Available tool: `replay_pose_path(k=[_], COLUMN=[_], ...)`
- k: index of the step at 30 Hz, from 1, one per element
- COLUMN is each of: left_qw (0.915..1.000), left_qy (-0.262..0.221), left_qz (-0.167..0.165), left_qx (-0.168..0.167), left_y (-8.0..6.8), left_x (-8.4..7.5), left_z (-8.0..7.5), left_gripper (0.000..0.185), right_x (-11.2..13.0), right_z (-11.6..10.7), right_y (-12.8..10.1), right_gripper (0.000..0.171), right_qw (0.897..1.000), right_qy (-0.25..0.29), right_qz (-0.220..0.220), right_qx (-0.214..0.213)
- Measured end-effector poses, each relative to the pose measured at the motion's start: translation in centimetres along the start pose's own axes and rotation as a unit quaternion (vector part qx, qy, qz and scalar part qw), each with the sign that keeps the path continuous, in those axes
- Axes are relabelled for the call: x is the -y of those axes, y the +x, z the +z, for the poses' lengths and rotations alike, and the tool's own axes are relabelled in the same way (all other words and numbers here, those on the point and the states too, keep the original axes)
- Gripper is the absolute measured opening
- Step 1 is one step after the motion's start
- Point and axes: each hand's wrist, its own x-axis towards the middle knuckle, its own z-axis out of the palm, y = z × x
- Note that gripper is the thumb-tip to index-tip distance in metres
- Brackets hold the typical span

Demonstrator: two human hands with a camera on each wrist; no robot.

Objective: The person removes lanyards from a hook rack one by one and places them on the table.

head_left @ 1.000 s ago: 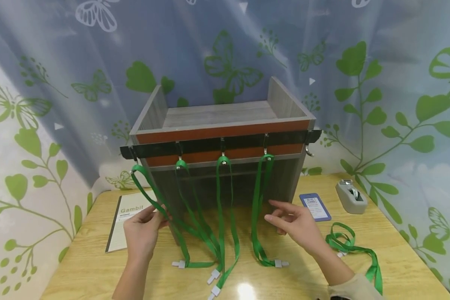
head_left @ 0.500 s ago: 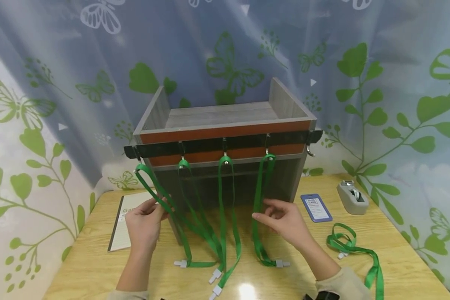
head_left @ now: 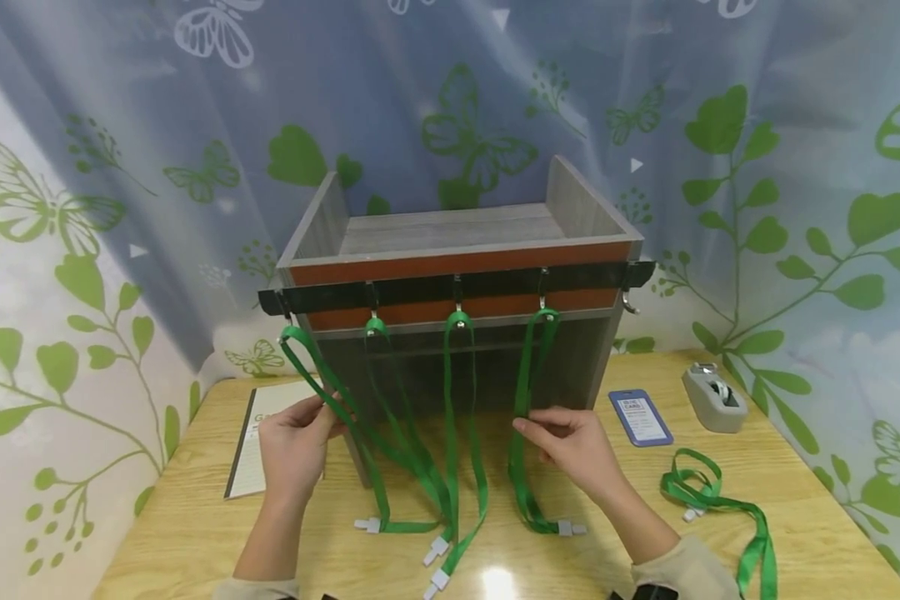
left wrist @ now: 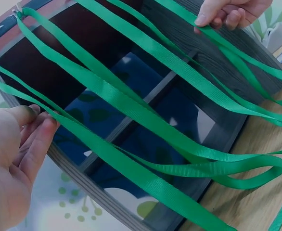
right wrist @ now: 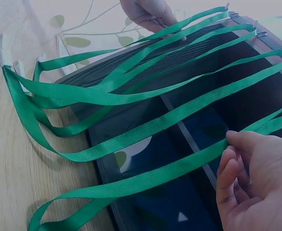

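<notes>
Before the grey wooden box [head_left: 581, 204], the left hand [head_left: 295, 450] pinched the leftmost green ribbon lanyard [left wrist: 155, 185]. The right hand [head_left: 573, 450] pinched the rightmost hanging lanyard [right wrist: 155, 177].

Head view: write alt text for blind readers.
A person's left hand and right hand pinch the outer two of four green lanyards hanging from a black hook rail on a grey shelf. On the wooden table lie a fifth lanyard, blue card holder, tape dispenser and notebook.

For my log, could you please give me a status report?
Left hand holding leftmost lanyard; right hand pinching rightmost hung lanyard; overlapping lower straps may snag.
</notes>
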Motion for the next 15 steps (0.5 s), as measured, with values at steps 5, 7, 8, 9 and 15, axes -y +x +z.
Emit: replay_pose_path(k=[5,7,8,9,15], left_qw=[1.0,1.0,1.0,1.0,0.9997], left_qy=[0.006,0.003,0.001,0.0,-0.009], left_qz=[-0.003,-0.006,-0.007,-0.008,-0.018], left_qx=[0.003,0.004,0.004,0.005,0.013], left_y=[-0.1,-0.1,-0.1,-0.1,-0.1], left_x=[0.1,0.0,-0.1,-0.1,-0.4], left_z=[0.0,0.0,-0.1,-0.1,-0.1], left_gripper=[0.03,0.029,0.029,0.03,0.031], right_x=[0.2,0.5,0.7,0.9,2.0], right_z=[-0.3,-0.5,-0.6,-0.7,-1.4], right_y=[0.0,0.0,0.1,0.1,0.1], right_gripper=[0.023,0.024,0.025,0.027,0.029], right_qw=[1.0,1.0,1.0,1.0,1.0], right_qy=[-0.009,-0.005,-0.004,-0.002,-0.018], right_qz=[-0.007,0.0,0.002,0.006,0.003], right_qx=[-0.008,-0.008,-0.007,-0.005,-0.004])
